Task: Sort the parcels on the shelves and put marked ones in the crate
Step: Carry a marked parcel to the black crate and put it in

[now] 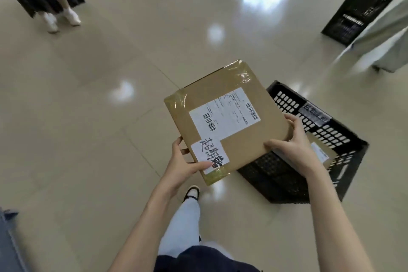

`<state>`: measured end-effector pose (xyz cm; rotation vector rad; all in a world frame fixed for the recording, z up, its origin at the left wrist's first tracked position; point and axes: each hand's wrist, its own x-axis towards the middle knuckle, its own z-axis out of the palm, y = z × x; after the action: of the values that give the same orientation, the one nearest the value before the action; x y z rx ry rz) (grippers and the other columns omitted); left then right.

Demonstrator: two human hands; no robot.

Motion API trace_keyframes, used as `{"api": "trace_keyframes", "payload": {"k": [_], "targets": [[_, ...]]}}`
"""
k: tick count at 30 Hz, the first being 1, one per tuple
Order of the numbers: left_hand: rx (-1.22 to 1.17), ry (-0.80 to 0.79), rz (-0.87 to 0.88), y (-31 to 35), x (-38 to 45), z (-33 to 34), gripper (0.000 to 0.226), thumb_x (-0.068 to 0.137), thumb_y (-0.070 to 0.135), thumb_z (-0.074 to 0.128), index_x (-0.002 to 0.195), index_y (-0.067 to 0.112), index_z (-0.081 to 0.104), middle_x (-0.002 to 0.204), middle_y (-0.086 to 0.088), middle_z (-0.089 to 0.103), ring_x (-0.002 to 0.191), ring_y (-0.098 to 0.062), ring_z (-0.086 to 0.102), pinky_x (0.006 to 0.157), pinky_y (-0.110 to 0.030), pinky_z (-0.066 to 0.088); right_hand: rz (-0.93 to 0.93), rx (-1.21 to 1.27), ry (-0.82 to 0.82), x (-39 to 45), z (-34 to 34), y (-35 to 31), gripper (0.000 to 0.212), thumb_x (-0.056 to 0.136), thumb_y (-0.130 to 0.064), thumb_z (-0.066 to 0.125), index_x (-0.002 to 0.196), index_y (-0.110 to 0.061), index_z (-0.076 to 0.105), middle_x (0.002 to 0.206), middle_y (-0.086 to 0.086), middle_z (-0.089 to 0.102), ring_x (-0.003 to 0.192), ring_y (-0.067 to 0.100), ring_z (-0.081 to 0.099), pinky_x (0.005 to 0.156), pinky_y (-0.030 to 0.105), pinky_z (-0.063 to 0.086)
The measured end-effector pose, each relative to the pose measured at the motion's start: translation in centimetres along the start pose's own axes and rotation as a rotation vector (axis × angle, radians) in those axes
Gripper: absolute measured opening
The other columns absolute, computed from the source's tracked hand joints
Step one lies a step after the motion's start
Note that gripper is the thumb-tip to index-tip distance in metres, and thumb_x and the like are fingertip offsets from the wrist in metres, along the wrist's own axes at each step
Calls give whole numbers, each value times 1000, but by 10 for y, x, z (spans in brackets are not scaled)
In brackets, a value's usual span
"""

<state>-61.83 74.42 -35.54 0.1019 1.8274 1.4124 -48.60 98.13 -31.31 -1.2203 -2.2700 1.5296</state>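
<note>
The black crate [318, 139] sits on the shiny floor [88, 95], with one parcel already inside. A flat brown parcel [227, 117] with a handwritten sticker [208, 153] hangs partly over it, so I think it goes in next, lowered flat. The left hand [183, 161] and right hand [293, 146] each clutch a near corner.

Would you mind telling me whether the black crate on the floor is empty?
Not empty. The black crate already holds a brown parcel, partly hidden behind the right hand.
</note>
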Motion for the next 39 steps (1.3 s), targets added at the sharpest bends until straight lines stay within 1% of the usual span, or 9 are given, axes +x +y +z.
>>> {"api": "trace_keyframes", "payload": {"k": [3,7,10,15,19,25,33,37,39], "targets": [[64,-74,-3,20,33,23,105,67,17,83,144,27,13,111,11,49,101,-11,59,66,-12,44,46,-148,55,14,-16,7,95,66,-16,81,142,-31,26,138,0,33,128,18,35,104,37,34],[167,-166,12,45,78,47,111,65,17,85,146,22,10,102,19,49,102,-12,57,79,-24,47,155,-219,124,36,-26,6,120,60,-30,87,149,-37,7,143,0,23,132,25,26,108,48,29],[225,-245,17,56,109,68,109,63,15,86,143,25,13,105,18,55,97,-2,58,77,-23,49,184,-308,188,50,-33,9,119,60,-37,86,149,-40,7,141,1,19,130,28,20,108,49,25],[264,-334,18,61,141,114,115,53,19,90,140,30,15,122,17,56,108,-4,56,93,-36,50,249,-461,287,73,-60,32,115,53,-54,83,146,-41,15,141,8,24,129,32,21,109,46,23],[273,-340,11,61,157,160,130,47,23,91,143,36,6,110,31,58,107,0,58,96,-42,49,297,-517,225,101,-93,56,115,54,-56,82,146,-40,16,142,10,22,129,32,22,108,46,25],[250,-257,-75,58,181,242,151,48,20,91,141,39,-27,127,19,49,121,-9,50,103,-37,41,311,-512,96,157,-147,104,117,54,-55,83,147,-42,13,147,10,17,133,32,17,109,50,26],[246,-130,-157,27,210,354,151,40,34,89,120,65,-36,141,3,43,130,-14,41,111,-45,32,269,-566,-45,221,-226,169,117,54,-53,84,146,-44,14,150,8,14,135,28,15,107,48,29],[266,-123,-204,-1,231,375,151,44,35,89,119,63,-39,128,19,53,137,-19,31,115,-48,22,224,-641,-134,256,-226,191,116,54,-55,83,146,-46,12,150,6,10,137,27,12,106,49,31],[252,-103,-266,-13,243,379,151,41,38,89,117,66,-38,132,16,51,139,-20,27,115,-50,20,191,-673,-174,273,-219,201,115,56,-54,82,146,-45,12,150,6,10,136,26,11,107,47,30]]}}
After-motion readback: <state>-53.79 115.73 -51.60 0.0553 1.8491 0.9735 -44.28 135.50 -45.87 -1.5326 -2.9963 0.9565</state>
